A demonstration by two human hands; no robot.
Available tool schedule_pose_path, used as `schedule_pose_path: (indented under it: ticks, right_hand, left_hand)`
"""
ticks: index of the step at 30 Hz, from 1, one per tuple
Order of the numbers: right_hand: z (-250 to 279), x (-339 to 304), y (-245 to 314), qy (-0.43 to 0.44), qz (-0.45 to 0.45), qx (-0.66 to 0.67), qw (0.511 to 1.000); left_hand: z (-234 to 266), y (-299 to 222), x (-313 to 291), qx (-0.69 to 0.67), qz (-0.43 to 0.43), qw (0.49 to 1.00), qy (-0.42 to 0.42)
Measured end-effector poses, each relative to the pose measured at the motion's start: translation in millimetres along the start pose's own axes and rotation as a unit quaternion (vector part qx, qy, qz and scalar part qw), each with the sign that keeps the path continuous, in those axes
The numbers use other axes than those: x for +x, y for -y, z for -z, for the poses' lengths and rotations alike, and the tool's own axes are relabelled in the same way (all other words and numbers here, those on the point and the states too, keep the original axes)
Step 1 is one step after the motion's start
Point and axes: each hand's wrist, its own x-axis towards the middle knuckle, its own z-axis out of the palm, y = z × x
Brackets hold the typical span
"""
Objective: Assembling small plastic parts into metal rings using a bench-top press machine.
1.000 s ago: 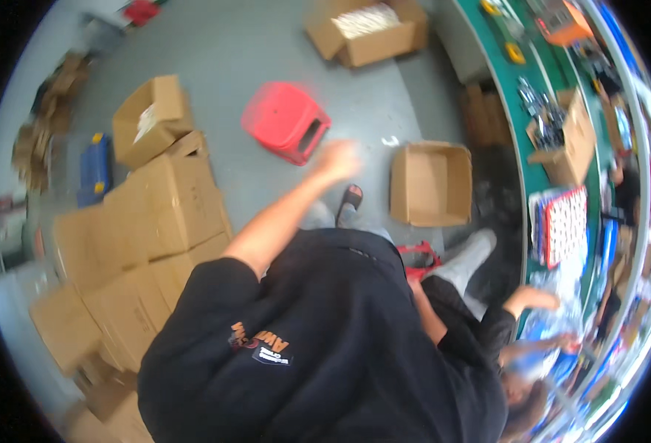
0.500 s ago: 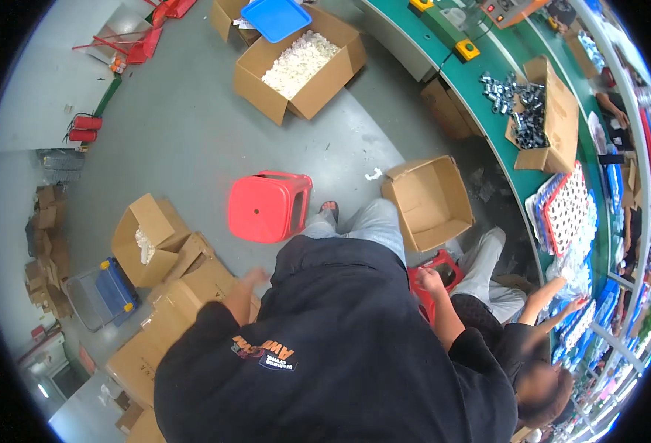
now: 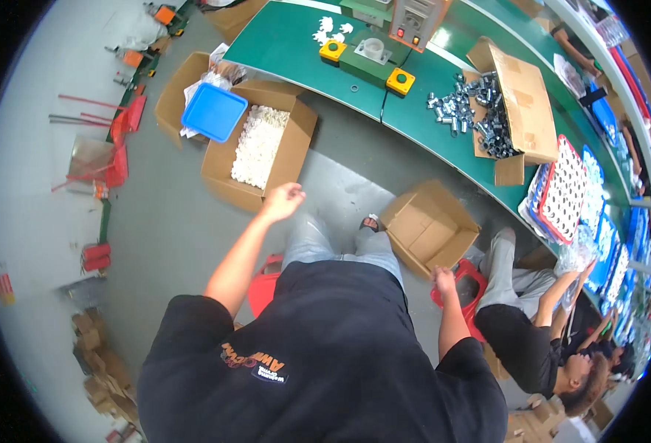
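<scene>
My left hand [image 3: 284,201] is stretched forward with its fingers loosely apart, and I see nothing in it. It is nearest the cardboard box [image 3: 305,134] that holds many small white parts [image 3: 257,148]. A blue tray [image 3: 214,112] rests over that box's left side. By my right side, my right hand [image 3: 442,279] has its fingers curled in, with nothing visible in them. Close to it are an open cardboard box [image 3: 430,227] on the floor and a red stool [image 3: 461,286].
A green bench [image 3: 408,129] curves across the front, bearing a press [image 3: 373,49], yellow button boxes and a carton [image 3: 526,103] spilling metal sleeves. Another red stool [image 3: 261,292] stands beside my left leg. A seated co-worker [image 3: 517,347] handles clear plastic at right.
I have moved forward and turned, so the bench and white-parts box are closer. My left hand has swung forward from my side. The left red stool is now mostly hidden behind my body.
</scene>
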Motion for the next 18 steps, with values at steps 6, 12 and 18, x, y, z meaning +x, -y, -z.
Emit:
schedule_pose_path:
  ticks: [6,12,18]
  right_hand:
    - [-48,3,37,-0.079,0.013,0.085,0.993]
    - [-214,96,62,0.009,0.109,0.096,0.989]
    - [-381,220,-80,0.376,0.381,-0.647,0.543]
  left_hand:
    - [-34,31,116,0.163,-0.007,0.97,0.178]
    - [-2,174,230,0.147,0.082,0.969,0.182]
    - [0,303,306,0.361,0.073,0.902,0.226]
